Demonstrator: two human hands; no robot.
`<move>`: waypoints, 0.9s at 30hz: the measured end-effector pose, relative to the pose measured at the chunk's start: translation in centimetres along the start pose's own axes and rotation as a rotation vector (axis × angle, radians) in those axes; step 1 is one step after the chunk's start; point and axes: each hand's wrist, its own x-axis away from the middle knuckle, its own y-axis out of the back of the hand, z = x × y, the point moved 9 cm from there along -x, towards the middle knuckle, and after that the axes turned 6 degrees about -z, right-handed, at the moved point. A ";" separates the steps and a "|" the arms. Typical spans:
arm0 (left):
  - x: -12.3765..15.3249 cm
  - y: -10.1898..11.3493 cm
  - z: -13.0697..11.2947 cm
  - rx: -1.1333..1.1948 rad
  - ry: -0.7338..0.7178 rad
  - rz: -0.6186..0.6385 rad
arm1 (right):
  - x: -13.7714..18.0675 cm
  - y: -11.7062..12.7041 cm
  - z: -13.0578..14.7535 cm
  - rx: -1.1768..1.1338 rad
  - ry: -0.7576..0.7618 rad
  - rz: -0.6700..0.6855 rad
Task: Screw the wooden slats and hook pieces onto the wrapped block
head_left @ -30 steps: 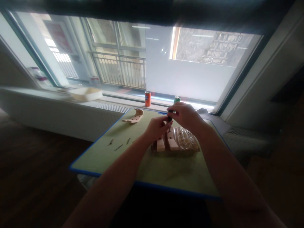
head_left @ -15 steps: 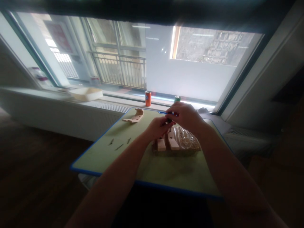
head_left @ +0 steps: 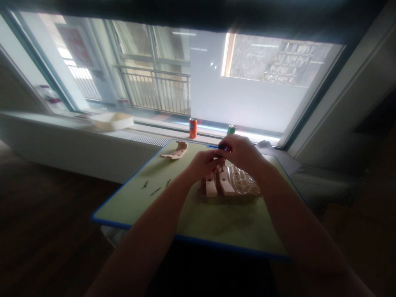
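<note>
Both hands meet above a wooden assembly (head_left: pixel 216 186) of pale blocks and a clear perforated panel (head_left: pixel 243 183) lying on the green mat (head_left: pixel 173 198). My right hand (head_left: pixel 243 152) is closed round a small dark tool, probably a screwdriver, held upright over the wood. My left hand (head_left: pixel 202 163) pinches at the tool's lower end, fingers pressed together against the blocks. The tool's tip is hidden between the fingers.
A curved wooden part (head_left: pixel 175 152) with holes lies at the mat's far left. Several small screws (head_left: pixel 154 187) lie scattered at the left. An orange can (head_left: pixel 192 128) and a green can (head_left: pixel 230 130) stand on the window sill, with a white tray (head_left: pixel 111 121) further left.
The hands stay over the wooden assembly. My right hand has turned slightly on the tool and my left fingers have shifted a little higher.
</note>
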 end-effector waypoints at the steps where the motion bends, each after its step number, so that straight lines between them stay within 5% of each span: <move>1: 0.0 0.1 0.1 -0.001 0.007 -0.012 | 0.0 0.0 -0.3 0.026 -0.030 -0.016; 6: -0.1 1.0 0.7 -0.055 0.014 -0.140 | 0.1 -0.2 -0.6 0.137 -0.095 -0.084; 13: -0.2 -0.1 0.6 0.065 0.029 -0.018 | 0.2 -0.2 -0.4 -0.078 0.004 -0.018; 20: 0.1 0.1 1.1 -0.018 0.073 -0.110 | 0.0 0.2 -1.4 0.077 -0.125 -0.056; 27: 0.3 -0.4 0.5 0.035 0.082 -0.021 | 0.1 1.1 -1.7 0.103 -0.167 -0.140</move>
